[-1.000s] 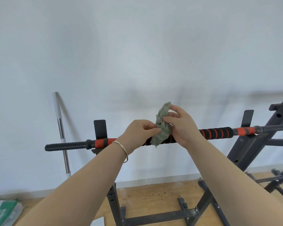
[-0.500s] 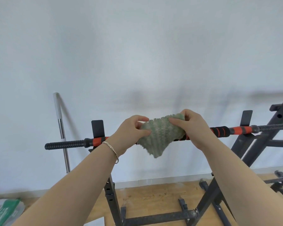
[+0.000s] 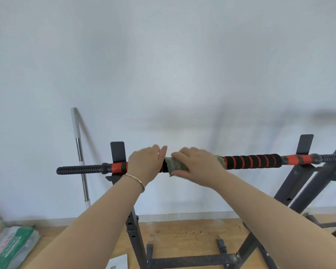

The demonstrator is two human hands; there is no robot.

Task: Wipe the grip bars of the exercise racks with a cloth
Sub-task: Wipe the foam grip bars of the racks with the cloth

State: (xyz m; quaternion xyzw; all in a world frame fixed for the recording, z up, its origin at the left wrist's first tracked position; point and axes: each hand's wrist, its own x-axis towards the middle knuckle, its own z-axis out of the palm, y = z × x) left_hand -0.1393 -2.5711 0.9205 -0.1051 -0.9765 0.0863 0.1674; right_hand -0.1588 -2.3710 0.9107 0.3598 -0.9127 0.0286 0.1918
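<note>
Green and white print is seen on a sack (image 3: 12,247) that lies on the wooden floor (image 3: 182,233) at the far left. Just to its right a chrome and white pole (image 3: 80,152) is leaned against the pale wall (image 3: 163,55).

The grip bar (image 3: 250,161) is laid level across the dark rack (image 3: 133,230), and its black ribbed left end is left jutting out past the left hook plate (image 3: 117,152). An orange band is shown on the bar just beside that plate.

The left hand (image 3: 145,164) is rested on top of the bar next to the orange band, and a thin bracelet (image 3: 136,179) is worn at its wrist. Its fingers are laid over the far side of the bar, with one digit raised; whether the bar is gripped cannot be told, as the hand is blurred.

Close to its right, the grey-green cloth (image 3: 176,166) is draped over the bar and is pressed onto it by the right hand (image 3: 196,164), whose fingers are stretched out flat and pointed leftward.

Beyond that hand, black foam with orange spiral stripes is exposed along the bar as far as the right hook plate (image 3: 305,143). A second dark frame (image 3: 318,181) is stood at the right edge.
</note>
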